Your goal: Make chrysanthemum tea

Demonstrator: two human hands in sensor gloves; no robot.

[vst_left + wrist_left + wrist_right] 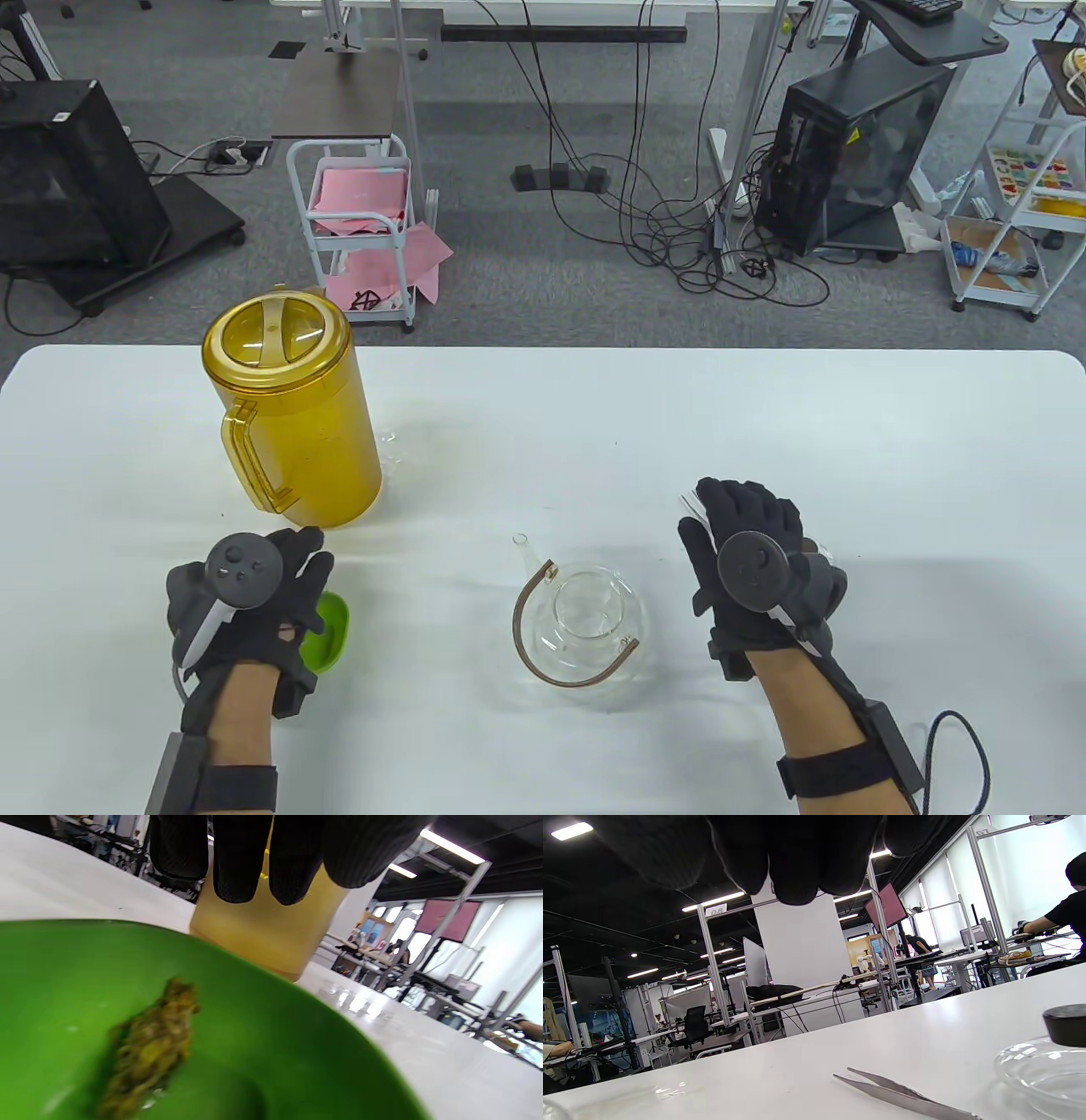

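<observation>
**Flower not yet in the pot**

Worktop, white and wide, carries everything. Largest on it is the amber jug, lidded, standing far left. Near the middle sits the glass teapot with its lid off and its looped handle lying flat; it looks empty. That lid, glass with a dark knob, lies to the right beside steel tweezers, both under the right hand, which hovers just above them with fingers loosely curled, holding nothing I can see. At near left, the left hand rests at the green dish; whether it grips the rim I cannot tell. One dried chrysanthemum lies in that dish.

My reading: the step in hand is taking up the tweezers. Next comes a pinch on the flower and a carry rightward into the open teapot, gently, since it looks brittle.

Beyond the far edge lie grey carpet, trailing cables, a small cart and computer towers.
</observation>
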